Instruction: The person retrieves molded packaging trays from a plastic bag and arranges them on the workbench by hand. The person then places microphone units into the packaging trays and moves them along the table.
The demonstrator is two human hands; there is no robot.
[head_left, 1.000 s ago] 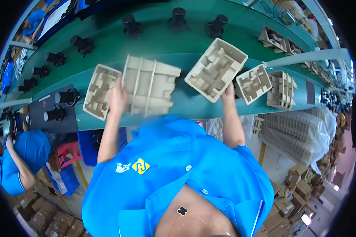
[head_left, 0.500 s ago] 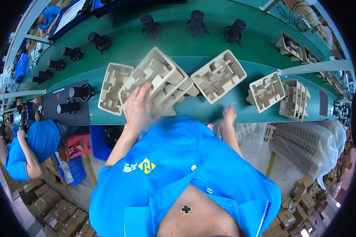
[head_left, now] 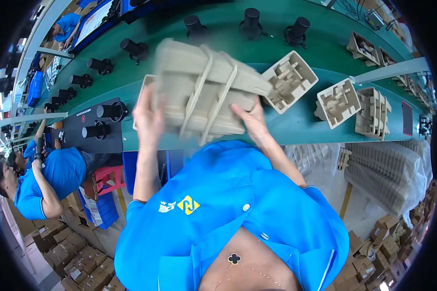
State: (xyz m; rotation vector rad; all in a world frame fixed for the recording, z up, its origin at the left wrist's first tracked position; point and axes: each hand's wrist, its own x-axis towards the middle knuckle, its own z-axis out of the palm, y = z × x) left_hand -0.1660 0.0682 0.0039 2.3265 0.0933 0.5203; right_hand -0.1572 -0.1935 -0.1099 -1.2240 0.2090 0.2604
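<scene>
Between my two hands is a nested stack of beige molded pulp trays [head_left: 204, 92], tipped so that their outer sides and rims show. My left hand [head_left: 149, 114] is at the stack's left end, blurred, with its fingers partly hidden. At the lower right end, my right hand [head_left: 251, 116] grips the stack, thumb on the near side. Behind my left hand, part of another pulp tray [head_left: 147, 81] shows on the table. A single open pulp tray [head_left: 290, 81] lies just right of the stack, its molded compartments facing up.
Farther right stand another pulp tray [head_left: 339, 103] and a stack of trays on its side [head_left: 372, 114]. Black cylindrical devices [head_left: 251, 23] line the green table [head_left: 170, 142]. A co-worker in blue [head_left: 58, 172] sits at left; wrapped tray stacks [head_left: 388, 174] stand below right.
The tray stack has been turned over and lifted, so its outer sides now show. My right hand has come up from the table's edge to grip its right end.
</scene>
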